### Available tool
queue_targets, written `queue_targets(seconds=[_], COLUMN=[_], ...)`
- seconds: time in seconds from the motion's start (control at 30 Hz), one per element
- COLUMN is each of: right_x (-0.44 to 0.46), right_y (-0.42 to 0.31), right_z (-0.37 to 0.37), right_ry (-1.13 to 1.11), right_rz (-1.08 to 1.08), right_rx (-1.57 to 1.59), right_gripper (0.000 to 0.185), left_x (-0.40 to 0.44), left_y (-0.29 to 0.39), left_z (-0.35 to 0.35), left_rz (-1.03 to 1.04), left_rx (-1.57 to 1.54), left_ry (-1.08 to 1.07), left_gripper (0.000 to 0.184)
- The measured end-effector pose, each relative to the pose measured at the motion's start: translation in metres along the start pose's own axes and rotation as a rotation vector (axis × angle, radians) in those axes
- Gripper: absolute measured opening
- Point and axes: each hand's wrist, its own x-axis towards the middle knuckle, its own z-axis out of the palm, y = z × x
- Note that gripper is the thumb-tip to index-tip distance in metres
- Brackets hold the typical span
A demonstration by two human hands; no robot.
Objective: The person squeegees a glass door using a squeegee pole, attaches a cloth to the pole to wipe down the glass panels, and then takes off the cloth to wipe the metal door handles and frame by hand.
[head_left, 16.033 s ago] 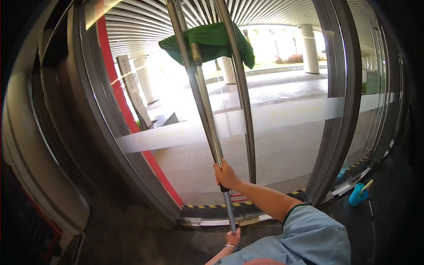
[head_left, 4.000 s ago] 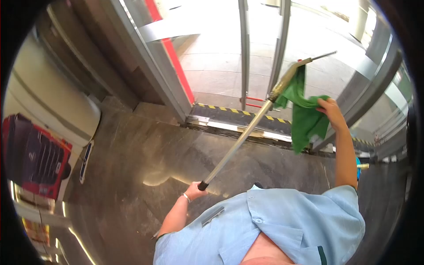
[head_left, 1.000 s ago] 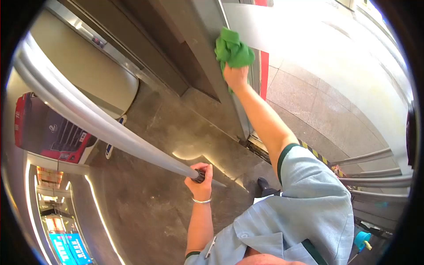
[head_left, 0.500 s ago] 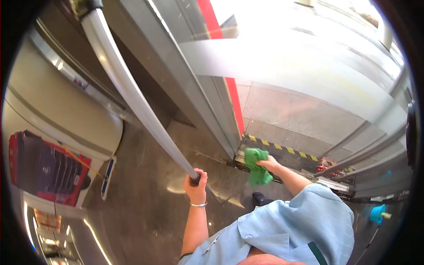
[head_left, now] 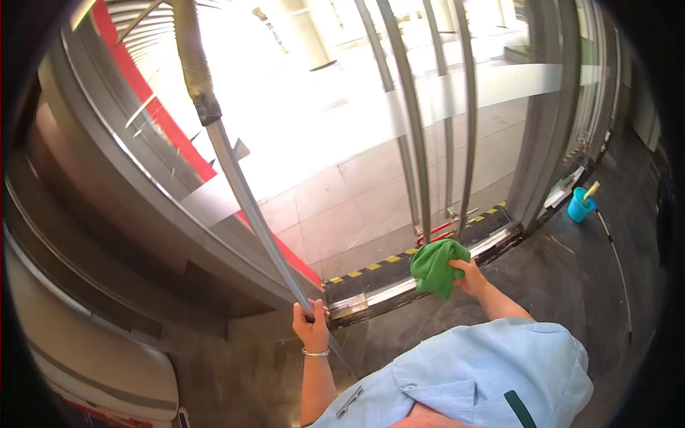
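Observation:
My left hand (head_left: 311,322), a bracelet at its wrist, is closed around the lower part of a long metal pole (head_left: 251,200). The pole leans up to the left, and its worn, taped head (head_left: 191,64) reaches the top of the view with no cloth on it. In my right hand (head_left: 469,277) is a bunched green cloth (head_left: 438,267), held in front of the door sill. Behind the cloth stand the tall metal handles (head_left: 408,93) of the glass doors, with a red lock (head_left: 437,237) low between them.
A blue bucket (head_left: 581,205) with a yellowish handle in it stands on the dark floor at the right, a thin rod (head_left: 615,250) beside it. Yellow-black tape (head_left: 374,267) runs along the sill. Dark door frames (head_left: 564,121) rise on both sides.
The view has swung right and up toward the glass doors. The green cloth, earlier against the left door frame, is now lower, by the sill. The pole stays in my left hand.

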Motion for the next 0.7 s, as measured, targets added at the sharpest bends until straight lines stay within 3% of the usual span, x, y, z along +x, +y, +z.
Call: queue_targets(seconds=[0.17,0.27,0.4,0.53,0.7], right_x=[-0.055,-0.078,-0.116,-0.17,-0.212], right_y=[-0.049,-0.07,-0.103,-0.149,-0.185], right_z=[-0.062,-0.104,-0.187,-0.248,-0.323], right_ry=[-0.027,-0.026,0.081,0.109,0.355], right_rz=[0.023,-0.025,-0.002,0.002,-0.109], right_rx=[0.259,0.159,0.173,0.43,0.154], right_gripper=[0.032,0.034,0.035,0.036,0.033], left_x=[-0.035,-0.051,-0.076,-0.105,-0.141], left_y=[0.011,0.024,0.045,0.053,0.058], left_z=[0.065,0.117,0.206,0.283,0.367], left_rz=[0.012,0.011,0.109,0.089,0.072], left_rx=[0.065,-0.09,-0.045,-0.047,-0.087], left_ry=[-0.112,-0.146,-0.206,-0.255,-0.396], left_gripper=[0.012,0.014,0.011,0.012,0.014])
